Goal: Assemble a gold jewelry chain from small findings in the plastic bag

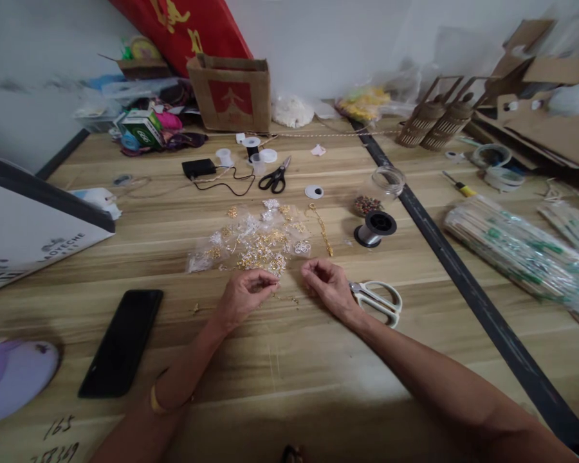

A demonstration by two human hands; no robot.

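My left hand (245, 297) is closed in a pinch just in front of a pile of gold and silver beads and small findings (265, 251). Whatever sits between its fingertips is too small to name. A thin gold chain (287, 298) lies on the table by those fingertips, and part of it runs behind the hand. To the right, my right hand (329, 286) also pinches thumb and forefinger together; what they hold cannot be made out. White-handled scissors (379, 301) lie beside the right wrist. A thicker gold chain (322, 230) stretches beyond the right hand.
A black phone (120, 344) lies at the left. Farther back are black scissors (276, 177), a wire spool (375, 228) and a tipped jar of beads (374, 193). Bagged sticks (516, 244) lie right of the dark table seam (444, 244). A white box (38, 231) stands at the left.
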